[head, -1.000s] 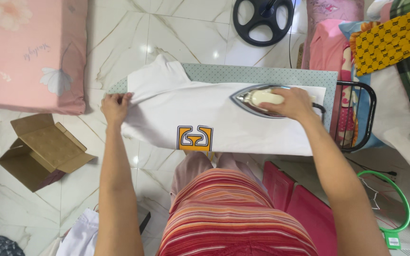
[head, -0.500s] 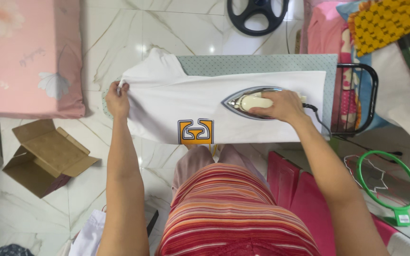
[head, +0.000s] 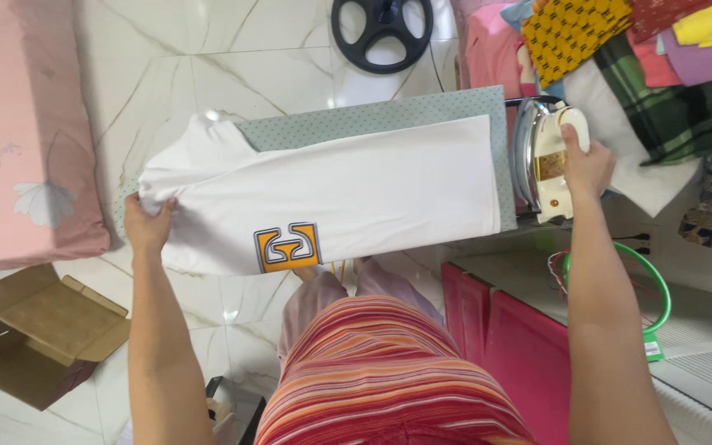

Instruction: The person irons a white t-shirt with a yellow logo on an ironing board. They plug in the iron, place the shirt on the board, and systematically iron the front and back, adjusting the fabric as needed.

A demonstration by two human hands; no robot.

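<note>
Currently | one white folded cotton shirt with an orange emblem (head: pixel 323 198) is laid on the dotted green ironing board (head: pixel 372 124); its left edge is pinched by the left hand (head: pixel 148 224) | one cream electric iron (head: pixel 547 156), stood on end, is clasped by the right hand (head: pixel 587 161) | risk: iron could be toppled; shirt dragged off by pulling

Both arms stretched forward and apart, left hand (head: pixel 148 224) clenched — fingers curled, right hand (head: pixel 584 165) gripping

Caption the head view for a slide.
Left hand grips a white shirt spread on the ironing board; right hand holds the iron upright at the board's end.
</note>
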